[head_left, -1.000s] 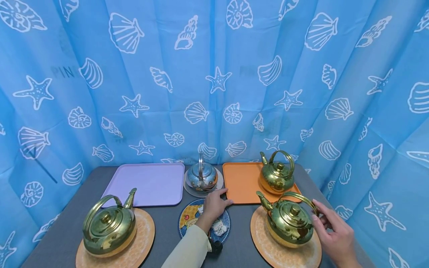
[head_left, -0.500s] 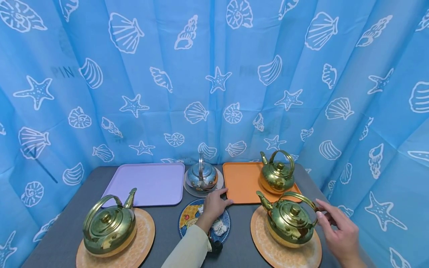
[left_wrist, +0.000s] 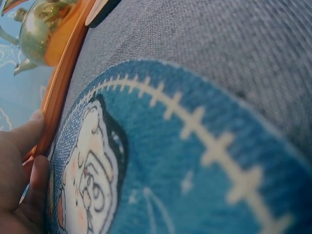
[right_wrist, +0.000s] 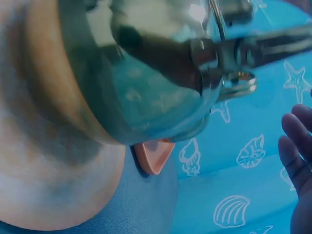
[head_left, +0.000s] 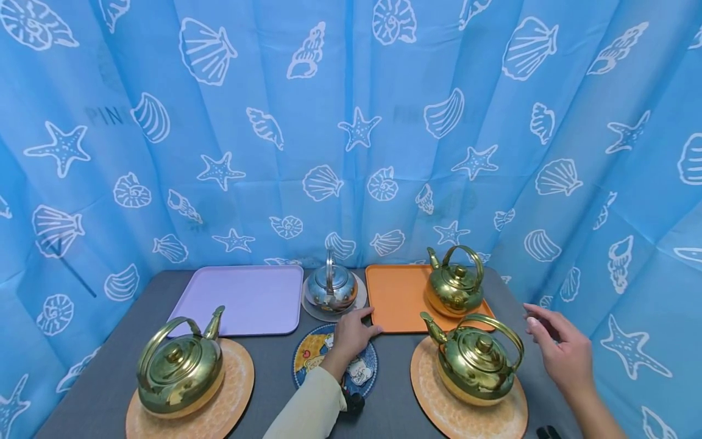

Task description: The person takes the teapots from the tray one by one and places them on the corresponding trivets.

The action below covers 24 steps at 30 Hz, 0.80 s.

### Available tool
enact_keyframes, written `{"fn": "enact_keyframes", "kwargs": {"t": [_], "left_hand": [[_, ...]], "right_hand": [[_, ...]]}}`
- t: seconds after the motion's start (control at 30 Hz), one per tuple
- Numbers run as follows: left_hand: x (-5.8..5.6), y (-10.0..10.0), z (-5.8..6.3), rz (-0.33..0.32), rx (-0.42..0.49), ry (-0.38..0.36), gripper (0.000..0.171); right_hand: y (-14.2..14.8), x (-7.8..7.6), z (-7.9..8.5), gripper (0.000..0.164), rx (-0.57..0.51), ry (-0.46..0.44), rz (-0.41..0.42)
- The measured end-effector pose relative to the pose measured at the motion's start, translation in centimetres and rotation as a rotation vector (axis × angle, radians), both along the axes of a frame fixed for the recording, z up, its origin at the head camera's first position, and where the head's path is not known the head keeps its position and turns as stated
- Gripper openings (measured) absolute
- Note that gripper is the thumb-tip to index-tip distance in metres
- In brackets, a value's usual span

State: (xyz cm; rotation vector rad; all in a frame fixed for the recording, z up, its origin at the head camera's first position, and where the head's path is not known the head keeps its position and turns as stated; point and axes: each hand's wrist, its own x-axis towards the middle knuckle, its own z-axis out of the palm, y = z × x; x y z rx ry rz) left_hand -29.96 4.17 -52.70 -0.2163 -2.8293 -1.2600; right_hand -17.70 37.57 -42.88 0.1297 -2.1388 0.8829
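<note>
My left hand [head_left: 351, 335] reaches over a round patterned placemat [head_left: 359, 369] and holds the near-left corner of an orange tray [head_left: 395, 299] between thumb and index finger. In the left wrist view the thumb and a finger [left_wrist: 39, 180] lie against the tray's orange rim [left_wrist: 73, 53]. My right hand [head_left: 565, 347] hovers to the right of a brass teapot [head_left: 477, 366], apart from its handle, holding nothing. This teapot stands on a round tan mat [head_left: 433, 402], spout to the left. In the right wrist view the teapot [right_wrist: 146, 73] fills the upper middle.
A second brass teapot [head_left: 455, 286] stands on the orange tray's right part. Another brass teapot [head_left: 181, 372] sits on a tan mat [head_left: 238, 372] at the left. A silver teapot [head_left: 331, 289] is at the back middle, beside a lilac tray [head_left: 241, 299]. A blue curtain [head_left: 351, 152] hangs behind.
My right hand has let go of the brass teapot's handle and drawn away to the right. The left hand and the teapots have stayed in place.
</note>
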Motion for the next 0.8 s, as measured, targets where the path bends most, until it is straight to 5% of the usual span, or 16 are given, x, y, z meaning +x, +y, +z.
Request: {"fn": "enact_keyframes", "kwargs": {"t": [0.23, 0.6, 0.8], "left_hand": [[0.0, 0.0, 0.1, 0.001, -0.008, 0.006, 0.051], [-0.1, 0.0, 0.0, -0.007, -0.005, -0.004, 0.051], [0.0, 0.0, 0.1, -0.008, -0.007, -0.007, 0.051]], "right_hand": [[1.7, -2.2, -0.8, 0.026, -0.010, -0.172, 0.061], [4.8, -5.2, -4.5, 0.046, -0.080, -0.526, 0.224], [5.7, -6.1, -6.8, 0.048, -0.097, -0.603, 0.356]]}}
